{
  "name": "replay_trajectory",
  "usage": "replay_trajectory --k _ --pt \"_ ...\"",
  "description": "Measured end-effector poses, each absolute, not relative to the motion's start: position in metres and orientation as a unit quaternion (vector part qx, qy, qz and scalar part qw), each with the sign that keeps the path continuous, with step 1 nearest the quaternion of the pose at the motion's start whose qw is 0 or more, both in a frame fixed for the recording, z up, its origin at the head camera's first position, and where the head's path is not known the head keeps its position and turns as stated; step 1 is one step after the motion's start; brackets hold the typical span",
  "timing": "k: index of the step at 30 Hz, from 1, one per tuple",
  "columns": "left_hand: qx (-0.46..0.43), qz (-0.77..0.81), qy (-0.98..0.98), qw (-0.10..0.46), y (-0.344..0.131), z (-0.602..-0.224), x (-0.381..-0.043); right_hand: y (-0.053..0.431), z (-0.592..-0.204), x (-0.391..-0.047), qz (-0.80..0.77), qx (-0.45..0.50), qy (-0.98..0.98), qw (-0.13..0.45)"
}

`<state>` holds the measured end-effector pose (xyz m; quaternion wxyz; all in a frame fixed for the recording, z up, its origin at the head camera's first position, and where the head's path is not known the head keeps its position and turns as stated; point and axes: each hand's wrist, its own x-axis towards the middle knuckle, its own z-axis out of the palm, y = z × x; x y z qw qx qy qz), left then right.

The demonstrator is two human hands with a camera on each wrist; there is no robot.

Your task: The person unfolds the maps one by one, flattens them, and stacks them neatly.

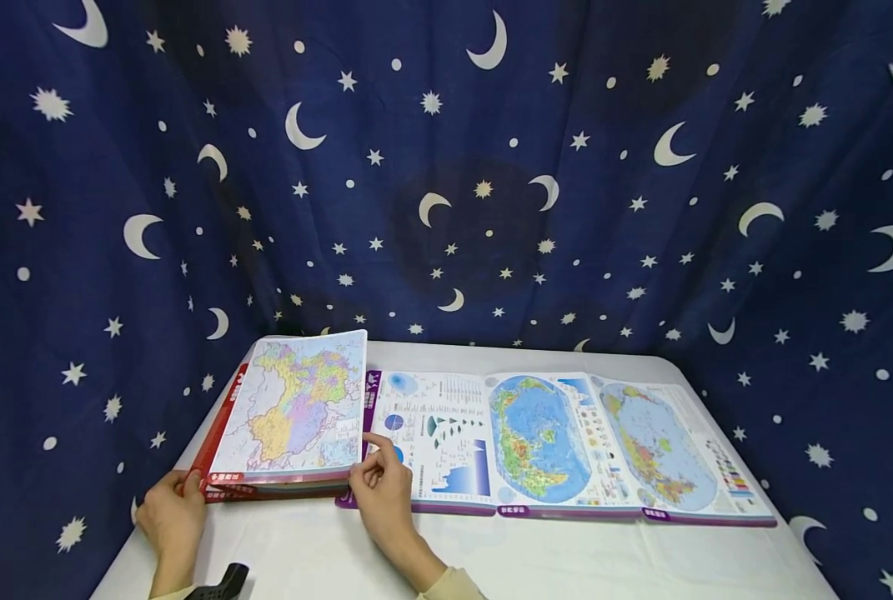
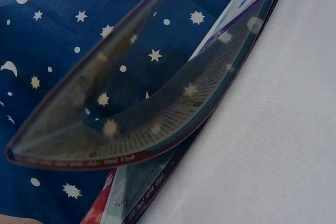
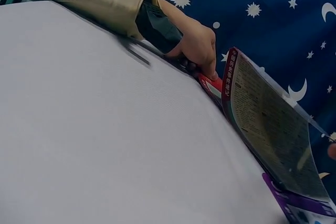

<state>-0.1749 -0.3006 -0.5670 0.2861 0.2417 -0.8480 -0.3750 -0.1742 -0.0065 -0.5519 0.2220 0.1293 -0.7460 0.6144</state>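
A red-edged folding map (image 1: 296,408) lies at the left of the table, its colourful map panel on top. Its panels bend into a raised loop, seen edge-on in the left wrist view, with small print on the inner side (image 2: 173,124). With thumb and fingers, my left hand (image 1: 172,517) grips the red near-left corner; the right wrist view shows this hand (image 3: 197,45) from the side. My right hand (image 1: 386,492) pinches the near-right edge of the raised panel. Just a fingertip (image 3: 332,150) of it shows in the right wrist view.
A purple-edged folding world map (image 1: 539,442) is spread flat to the right, its left end partly under the red-edged one. Both lie on a white-covered table (image 1: 566,558). A dark blue curtain (image 1: 484,225) with moons and stars hangs behind and at both sides.
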Motion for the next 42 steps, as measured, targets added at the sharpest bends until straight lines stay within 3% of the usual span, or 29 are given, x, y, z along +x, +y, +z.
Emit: replay_trajectory --k 27,42 --pt "0.233 -0.376 -0.838 0.320 -0.299 -0.570 -0.173 0.030 -0.538 -0.164 0.613 0.107 -0.743 0.246" --pt "0.240 -0.383 -0.840 0.301 -0.298 -0.566 -0.172 0.065 -0.531 -0.163 0.621 0.064 -0.735 0.264"
